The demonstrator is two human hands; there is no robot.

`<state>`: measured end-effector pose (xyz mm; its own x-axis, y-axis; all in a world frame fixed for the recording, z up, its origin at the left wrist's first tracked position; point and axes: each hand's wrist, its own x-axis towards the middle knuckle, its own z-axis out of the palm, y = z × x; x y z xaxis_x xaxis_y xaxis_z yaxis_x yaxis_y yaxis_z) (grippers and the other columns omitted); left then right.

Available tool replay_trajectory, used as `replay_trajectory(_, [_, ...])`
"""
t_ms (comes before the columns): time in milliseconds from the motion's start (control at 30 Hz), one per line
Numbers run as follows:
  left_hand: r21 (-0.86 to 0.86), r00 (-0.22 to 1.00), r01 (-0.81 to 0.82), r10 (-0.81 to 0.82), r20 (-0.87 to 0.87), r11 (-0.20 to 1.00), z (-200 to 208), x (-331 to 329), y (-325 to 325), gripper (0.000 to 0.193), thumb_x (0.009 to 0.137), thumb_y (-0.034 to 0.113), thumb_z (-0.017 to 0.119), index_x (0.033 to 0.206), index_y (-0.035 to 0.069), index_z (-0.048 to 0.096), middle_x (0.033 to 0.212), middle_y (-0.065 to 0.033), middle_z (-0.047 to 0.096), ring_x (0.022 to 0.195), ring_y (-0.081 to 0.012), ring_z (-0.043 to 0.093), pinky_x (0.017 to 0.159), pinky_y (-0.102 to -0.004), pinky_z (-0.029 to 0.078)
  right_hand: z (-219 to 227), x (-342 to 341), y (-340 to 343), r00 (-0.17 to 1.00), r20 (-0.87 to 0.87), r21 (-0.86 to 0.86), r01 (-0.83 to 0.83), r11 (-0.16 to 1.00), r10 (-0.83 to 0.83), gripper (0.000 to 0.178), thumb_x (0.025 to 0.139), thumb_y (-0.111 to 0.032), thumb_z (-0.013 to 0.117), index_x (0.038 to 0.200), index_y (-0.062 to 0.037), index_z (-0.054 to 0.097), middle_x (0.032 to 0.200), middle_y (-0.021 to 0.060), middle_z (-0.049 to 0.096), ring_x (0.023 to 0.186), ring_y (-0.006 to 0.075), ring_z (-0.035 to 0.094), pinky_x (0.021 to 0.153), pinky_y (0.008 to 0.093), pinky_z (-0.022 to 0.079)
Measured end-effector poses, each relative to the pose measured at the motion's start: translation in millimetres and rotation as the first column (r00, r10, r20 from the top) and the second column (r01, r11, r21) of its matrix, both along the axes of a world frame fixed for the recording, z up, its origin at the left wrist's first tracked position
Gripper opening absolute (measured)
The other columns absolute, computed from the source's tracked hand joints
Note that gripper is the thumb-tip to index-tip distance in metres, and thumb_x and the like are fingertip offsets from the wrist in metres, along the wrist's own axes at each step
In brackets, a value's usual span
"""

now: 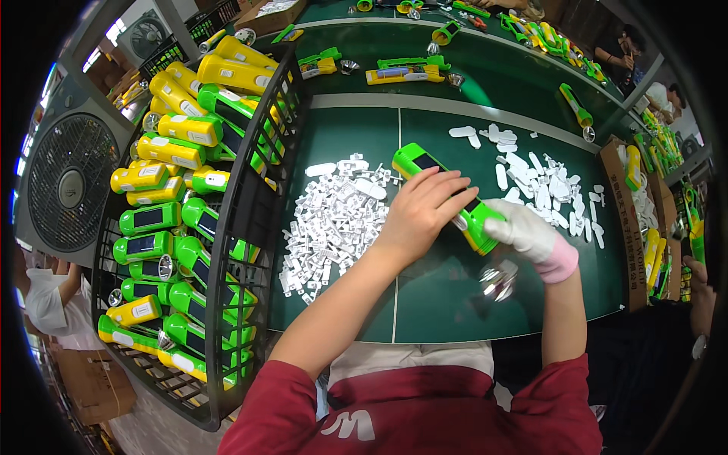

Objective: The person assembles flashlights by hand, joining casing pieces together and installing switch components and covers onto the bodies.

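Observation:
A green and yellow flashlight body with a dark panel lies slantwise over the green table in front of me. My bare left hand is wrapped over its middle. At its near right end, my right hand in a white glove with a pink cuff closes on the green casing; its fingertips are partly hidden. Just below that end hangs a shiny silver reflector, smeared by motion. Left of my left hand is a heap of small white plastic parts. Beyond my right hand lie scattered flat white strips.
At my left stands a tall black crate full of green and yellow flashlights. Behind the table runs a dark green belt carrying flashlight halves. A cardboard box borders the right side. A large fan stands far left.

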<state>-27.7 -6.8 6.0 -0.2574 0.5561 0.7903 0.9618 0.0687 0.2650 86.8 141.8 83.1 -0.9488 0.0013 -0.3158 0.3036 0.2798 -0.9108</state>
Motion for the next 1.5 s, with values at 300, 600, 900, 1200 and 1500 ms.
replay_trajectory(300, [-0.081,0.982,-0.137,0.146,0.119,0.987,-14,3,3,0.049,0.064,-0.002,0.063,0.111,0.001,0.051,0.113,-0.0143,0.047,0.108,-0.0329,0.046,0.09,-0.042,0.039,-35,-48,59,0.897,0.031,-0.285,0.43,0.857,-0.44,0.03,0.08,-0.027,0.062,0.096,-0.0019,0.057,0.084,0.0059,0.054,0.073,0.0157,0.052,0.061,0.0314,0.045])
replay_trajectory(600, [-0.202,0.982,0.112,-0.078,0.17,0.973,-24,17,10,0.03,0.071,0.006,0.055,0.101,0.001,0.055,0.092,-0.0112,0.052,0.094,-0.0276,0.052,0.084,-0.0377,0.042,-38,-212,230,0.589,-0.049,0.024,0.808,0.588,-0.807,0.041,0.075,-0.037,0.067,0.099,-0.0041,0.057,0.096,0.0106,0.055,0.082,0.0231,0.054,0.069,0.0382,0.048])
replay_trajectory(900, [-0.345,0.971,0.225,-0.179,0.161,0.911,-27,16,6,0.028,0.069,0.01,0.054,0.095,0.001,0.055,0.086,-0.0075,0.052,0.086,-0.0216,0.052,0.076,-0.0308,0.042,-76,-272,298,0.657,-0.348,0.803,0.577,0.15,-0.668,0.06,0.082,-0.054,0.047,0.106,-0.0019,0.062,0.114,0.0239,0.056,0.111,0.0344,0.052,0.092,0.0408,0.04])
replay_trajectory(1200, [-0.37,0.97,0.242,-0.211,0.122,0.897,-23,21,7,0.025,0.067,0.011,0.056,0.091,0.001,0.057,0.079,-0.0048,0.052,0.079,-0.0186,0.053,0.071,-0.0278,0.043,-33,-341,128,0.858,-0.264,0.956,0.173,0.237,0.44,0.089,0.068,-0.039,0.072,0.137,-0.0039,0.028,0.127,0.0221,0.046,0.121,0.0303,0.043,0.099,0.036,0.036])
replay_trajectory(1500, [-0.291,0.972,0.233,-0.21,0.108,0.928,-26,23,9,0.02,0.068,0.01,0.055,0.086,0.002,0.057,0.074,-0.0037,0.051,0.076,-0.0178,0.053,0.07,-0.0273,0.044,-37,-373,122,0.944,0.237,0.933,-0.288,0.218,0.231,0.103,0.054,-0.018,0.082,0.139,-0.0102,0.023,0.126,0.0148,0.048,0.11,0.0295,0.052,0.091,0.0394,0.044])
